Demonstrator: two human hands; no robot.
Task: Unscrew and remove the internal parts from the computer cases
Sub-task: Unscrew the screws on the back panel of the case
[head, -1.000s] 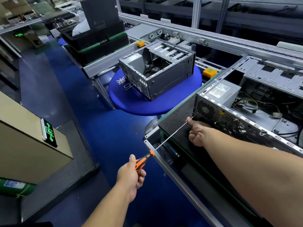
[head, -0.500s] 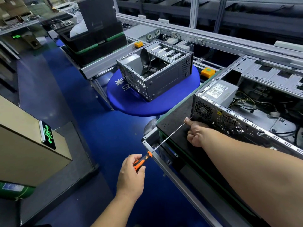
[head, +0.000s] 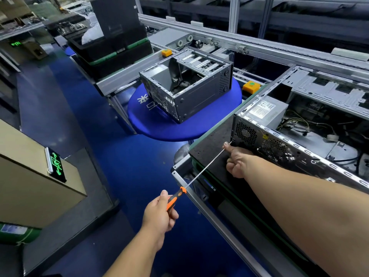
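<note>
An open computer case [head: 299, 148] lies on the black bench top at the right, with a grey power supply [head: 265, 112] and loose cables inside. My left hand [head: 159, 214] grips the orange-and-black handle of a long screwdriver [head: 203, 169]. Its thin shaft runs up to the case's rear lower corner. My right hand [head: 237, 160] sits curled against that corner, the thumb and forefinger pinching the shaft near its tip. A second, stripped case [head: 187, 86] stands on a round blue table [head: 159, 126] further back.
Black bins [head: 111, 50] are stacked on the conveyor frame at the back left. An aluminium rail [head: 199, 200] edges the bench in front of me. A beige cabinet [head: 30, 176] with a green sign stands at the left. Blue floor lies between them.
My left hand has closed its fingers round the handle again after loosening them half a second ago. The right hand stays at the case corner.
</note>
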